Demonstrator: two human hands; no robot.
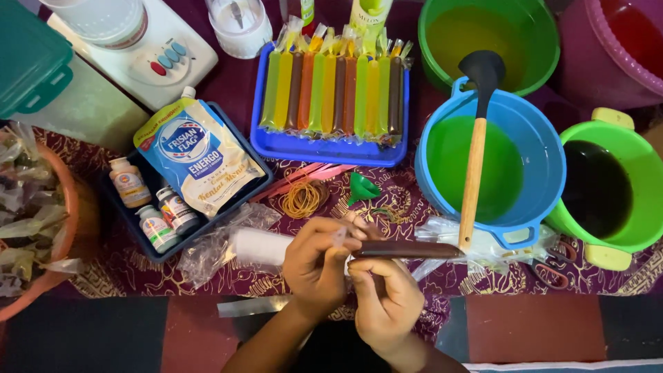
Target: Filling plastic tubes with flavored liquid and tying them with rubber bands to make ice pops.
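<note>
My left hand [314,266] and my right hand [387,297] meet near the table's front edge. Together they hold a long thin plastic tube filled with dark brown liquid [407,250], lying level and pointing right. The left fingers pinch its open clear end; the right hand grips just below it. A blue tray [324,148] further back holds several filled tubes in green, yellow, orange and brown. A pile of rubber bands [302,198] and a small green funnel [362,188] lie just beyond my hands.
A blue basin of green liquid [535,148] with a wooden-handled ladle [474,173] stands right. Green basins hold dark liquid [625,186] and yellow liquid [490,41]. A dark tray [117,207] with a milk pouch and small bottles sits left. Scissors [552,273] lie at the right.
</note>
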